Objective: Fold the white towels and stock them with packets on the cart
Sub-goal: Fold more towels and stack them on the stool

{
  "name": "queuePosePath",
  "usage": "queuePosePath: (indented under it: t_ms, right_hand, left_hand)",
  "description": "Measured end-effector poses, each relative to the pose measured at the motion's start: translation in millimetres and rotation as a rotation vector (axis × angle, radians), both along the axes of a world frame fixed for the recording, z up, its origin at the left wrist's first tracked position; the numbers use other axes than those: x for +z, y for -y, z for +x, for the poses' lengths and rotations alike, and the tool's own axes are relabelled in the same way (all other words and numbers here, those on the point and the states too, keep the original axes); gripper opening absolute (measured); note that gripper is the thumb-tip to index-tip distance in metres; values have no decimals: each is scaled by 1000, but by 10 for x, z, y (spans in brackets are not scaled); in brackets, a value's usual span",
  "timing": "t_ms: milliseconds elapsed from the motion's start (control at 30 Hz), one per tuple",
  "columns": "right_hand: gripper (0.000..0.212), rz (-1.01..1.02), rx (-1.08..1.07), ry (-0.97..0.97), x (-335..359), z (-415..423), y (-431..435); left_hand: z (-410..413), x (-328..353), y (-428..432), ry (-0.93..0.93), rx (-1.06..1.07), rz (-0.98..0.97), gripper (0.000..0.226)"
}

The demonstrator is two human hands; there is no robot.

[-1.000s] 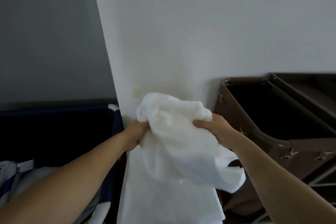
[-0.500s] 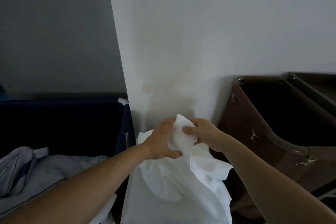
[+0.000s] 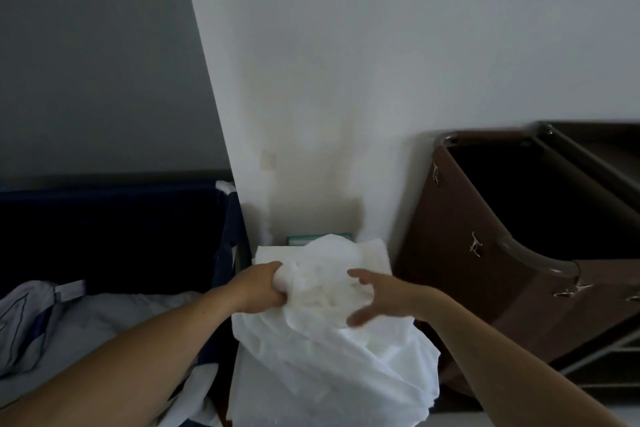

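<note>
1. Left hand (image 3: 261, 288): we see its fingers curled round a bunched fold at the upper left of the white towel (image 3: 332, 357), gripping it.
2. Right hand (image 3: 384, 295): it is open with the fingers spread, just over the towel's crumpled middle. Motion blur keeps us from telling whether the fingertips touch the cloth.
3. Position: the towel lies in a loose heap on a flat white pile (image 3: 375, 253) at the foot of the wall (image 3: 346, 80). It sits between the dark blue bin (image 3: 104, 236) and the brown cart (image 3: 467, 270).
4. A teal packet (image 3: 317, 238) shows just behind the heap, against the wall.
5. Handling: we judge the towel light, soft and limp. It holds no shape of its own, sags from any single hold, and is neither slippery nor fragile.
6. Hold: we judge that a bunched grip only lifts it. For folding, we would pinch two neighbouring corners along one hem, hands well apart, so the cloth hangs flat.
</note>
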State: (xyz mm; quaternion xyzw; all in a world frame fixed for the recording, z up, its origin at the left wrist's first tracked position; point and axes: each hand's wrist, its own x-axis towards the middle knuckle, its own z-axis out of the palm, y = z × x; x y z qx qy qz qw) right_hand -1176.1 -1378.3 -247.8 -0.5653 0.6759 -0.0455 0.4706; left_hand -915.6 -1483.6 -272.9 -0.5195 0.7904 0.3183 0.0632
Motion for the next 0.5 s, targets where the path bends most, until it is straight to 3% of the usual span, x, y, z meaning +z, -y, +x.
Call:
queuePosePath:
  t_ms: [67,167,300,400,500]
  right_hand:
    - [144,36,200,-200,-168,65,-112]
    - [149,-119,250,-401,-420,123,-201]
    - [122,-540,173,-487,-401,225,-253]
    - [92,-495,246,-539,-383,304,-238]
    - [51,-420,111,-520,-372,204,-180]
  left_hand:
    - [36,-76,-1,6,101,-33,57]
    - [29,-61,23,-137,325,-45,42]
    - [-5,71,70,-289,501,-17,24]
    - [6,99,98,-367,585,12,20]
    - [51,88,123,-371,572,23,13]
